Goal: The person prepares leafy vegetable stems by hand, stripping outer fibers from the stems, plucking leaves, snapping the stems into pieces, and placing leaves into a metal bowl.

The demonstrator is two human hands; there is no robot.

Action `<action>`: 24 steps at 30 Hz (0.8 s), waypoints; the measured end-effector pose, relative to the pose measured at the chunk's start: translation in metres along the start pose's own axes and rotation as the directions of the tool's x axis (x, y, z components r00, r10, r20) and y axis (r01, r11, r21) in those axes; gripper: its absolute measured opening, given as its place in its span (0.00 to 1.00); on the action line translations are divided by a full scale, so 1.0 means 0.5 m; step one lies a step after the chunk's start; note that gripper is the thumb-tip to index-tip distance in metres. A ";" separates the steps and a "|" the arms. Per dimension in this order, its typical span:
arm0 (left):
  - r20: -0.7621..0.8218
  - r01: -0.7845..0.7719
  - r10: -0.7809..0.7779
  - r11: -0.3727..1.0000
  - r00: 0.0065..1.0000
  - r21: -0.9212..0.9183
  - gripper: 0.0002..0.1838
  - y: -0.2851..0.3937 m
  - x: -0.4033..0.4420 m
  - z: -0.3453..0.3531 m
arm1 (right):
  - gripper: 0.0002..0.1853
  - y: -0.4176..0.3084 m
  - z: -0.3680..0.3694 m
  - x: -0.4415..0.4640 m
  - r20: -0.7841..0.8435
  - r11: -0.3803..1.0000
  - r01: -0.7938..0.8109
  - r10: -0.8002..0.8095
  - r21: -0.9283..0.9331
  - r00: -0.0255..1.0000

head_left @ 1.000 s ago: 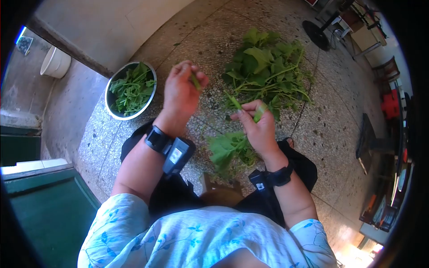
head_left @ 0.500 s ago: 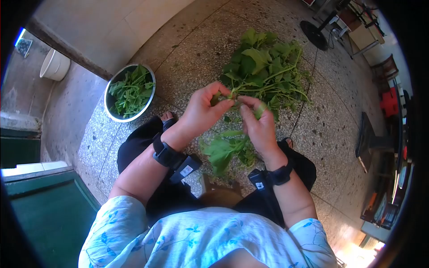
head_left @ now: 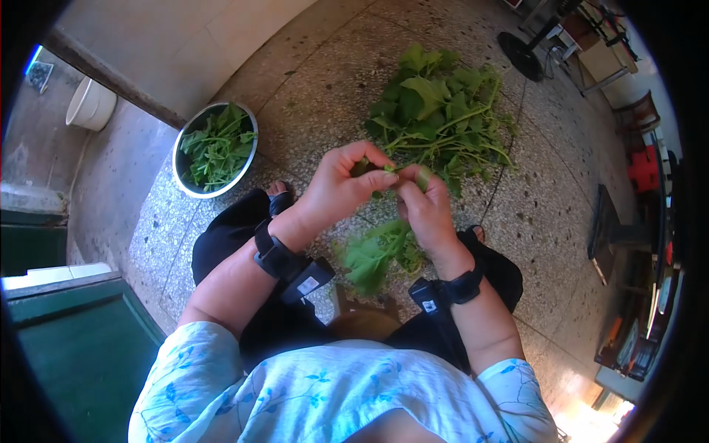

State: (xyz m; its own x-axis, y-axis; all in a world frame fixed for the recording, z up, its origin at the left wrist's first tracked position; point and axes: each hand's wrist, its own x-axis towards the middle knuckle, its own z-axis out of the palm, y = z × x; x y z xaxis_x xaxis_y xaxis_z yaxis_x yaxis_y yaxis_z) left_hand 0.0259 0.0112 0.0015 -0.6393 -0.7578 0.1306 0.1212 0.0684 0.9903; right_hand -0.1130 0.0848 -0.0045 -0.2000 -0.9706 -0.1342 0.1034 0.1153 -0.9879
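Note:
My left hand (head_left: 341, 181) is closed, its thumb and fingertips pinching the end of a green stem (head_left: 389, 169). Right beside it, the fingertips of my right hand (head_left: 428, 210) are closed on the same leafy stem, and the two hands meet. Broad green leaves (head_left: 369, 258) hang below my right hand, above the floor between my feet. Just beyond my hands lies a big heap of leafy vines (head_left: 443, 111) with long stems. To the left, a round metal basin (head_left: 210, 195) holds picked greens (head_left: 218, 151).
Speckled stone floor (head_left: 317, 88) spreads around me. A pale wall (head_left: 185, 52) rises behind the basin, with a white bucket (head_left: 90, 105) farther left. A round black stand base (head_left: 520, 56) is at the far right, near a wooden chair (head_left: 641, 112) and a red object (head_left: 644, 171).
My fingertips have come closer together on the stem, and my left hand has shifted slightly right and down. The hanging leaves have swung a little. The heap and basin look the same.

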 end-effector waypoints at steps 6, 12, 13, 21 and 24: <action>-0.260 0.157 -0.243 0.937 0.934 -0.312 0.06 0.011 0.015 -0.069 | 0.05 -0.002 -0.013 0.009 -0.153 0.998 -0.010 0.020 0.065 0.988; -0.522 0.519 0.530 0.171 0.668 0.838 0.19 -0.034 -0.012 -0.293 | 0.09 -0.003 -0.027 0.007 -0.084 1.000 -0.001 0.004 0.025 0.996; -0.471 0.554 0.597 0.053 0.650 0.831 0.20 -0.033 -0.012 -0.293 | 0.11 -0.003 -0.027 0.007 -0.061 0.999 -0.006 0.009 0.046 0.998; 0.100 -0.251 0.241 0.759 0.965 0.601 0.13 0.017 -0.006 0.018 | 0.28 0.005 -0.029 0.006 -0.025 0.988 0.030 -0.026 0.150 0.999; 0.133 -0.235 0.195 0.744 0.972 0.626 0.13 0.022 -0.002 0.073 | 0.29 0.003 -0.032 0.005 0.007 0.976 0.163 -0.165 0.142 0.986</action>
State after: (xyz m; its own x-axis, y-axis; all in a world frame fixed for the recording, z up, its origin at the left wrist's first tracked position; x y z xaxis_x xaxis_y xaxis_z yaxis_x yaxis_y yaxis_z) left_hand 0.0001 0.0367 0.0142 -0.6988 -0.6366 0.3263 -0.2347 0.6349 0.7361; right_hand -0.1291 0.0862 -0.0077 -0.2076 -0.9777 0.0316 0.2066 -0.0753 -0.9755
